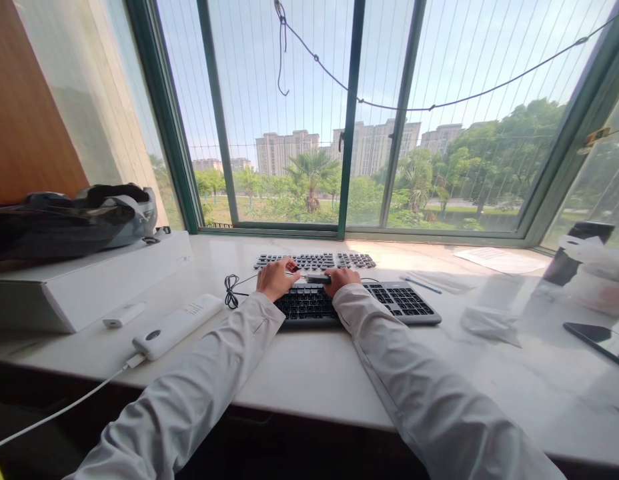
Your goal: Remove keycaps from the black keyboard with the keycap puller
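1. near the middle of the frame, a black keyboard (309,307) lies flat on the white desk (309,373). its long side runs from left to right. both hands are up over its back edge.
2. the left hand (274,280) is by the keyboard's left end. its thumb and fingertips pinch a small dark thing (293,269) with a bit of red on it. it is too small to say what it is.
3. the right hand (342,280) is over the keyboard's middle. it is curled tight around a dark tool (317,279), maybe a brush.
4. the tool's long side also runs left to right, and its free end points at the left hand. the small thing is just left of that end and a bit higher in the frame. i can't tell if they touch.
5. both arms, in pale grey sleeves (414,363), come up from the bottom corners and lean in, so the hands are close but apart. the back of the right hand faces up.
6. just past the hands, higher in the frame, loose key caps (304,259) sit in rows. a curled black cord (231,291) lies to the left.
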### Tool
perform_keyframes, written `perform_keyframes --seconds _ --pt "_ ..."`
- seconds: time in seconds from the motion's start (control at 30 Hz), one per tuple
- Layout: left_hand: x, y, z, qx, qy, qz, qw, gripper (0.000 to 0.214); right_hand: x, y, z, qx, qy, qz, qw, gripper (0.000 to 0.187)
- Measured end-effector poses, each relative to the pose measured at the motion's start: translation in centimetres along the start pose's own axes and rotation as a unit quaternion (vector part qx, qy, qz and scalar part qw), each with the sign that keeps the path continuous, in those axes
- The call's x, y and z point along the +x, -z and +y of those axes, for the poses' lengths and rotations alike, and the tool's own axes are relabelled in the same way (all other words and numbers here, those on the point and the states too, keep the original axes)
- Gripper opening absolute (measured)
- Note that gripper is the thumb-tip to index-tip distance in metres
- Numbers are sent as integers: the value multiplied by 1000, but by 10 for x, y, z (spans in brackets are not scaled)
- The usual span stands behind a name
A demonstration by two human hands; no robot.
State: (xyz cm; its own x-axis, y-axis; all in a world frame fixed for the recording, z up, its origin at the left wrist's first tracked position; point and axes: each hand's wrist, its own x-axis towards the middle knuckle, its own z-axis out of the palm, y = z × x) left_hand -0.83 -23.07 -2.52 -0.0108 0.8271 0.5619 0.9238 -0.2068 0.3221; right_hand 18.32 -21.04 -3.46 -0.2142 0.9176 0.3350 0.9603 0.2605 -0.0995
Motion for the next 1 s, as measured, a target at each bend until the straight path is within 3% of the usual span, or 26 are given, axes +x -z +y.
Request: perform_keyframes --seconds 0.37,0.6,0.8,1.0 --pt "16 7 -19 59 1 -13 998 33 0 4 -2 -10 30 -38 999 29" --pt "71 3 -38 115 -37 -75 990 35 -2 3 -8 7 70 -34 997 29" --pt "135 -22 -53 142 -53 -147 978 28 -3 5 -11 15 89 -40 995 30" --pt "170 -62 -60 195 -51 -199 959 21 -6 9 -12 11 84 -44 995 31"
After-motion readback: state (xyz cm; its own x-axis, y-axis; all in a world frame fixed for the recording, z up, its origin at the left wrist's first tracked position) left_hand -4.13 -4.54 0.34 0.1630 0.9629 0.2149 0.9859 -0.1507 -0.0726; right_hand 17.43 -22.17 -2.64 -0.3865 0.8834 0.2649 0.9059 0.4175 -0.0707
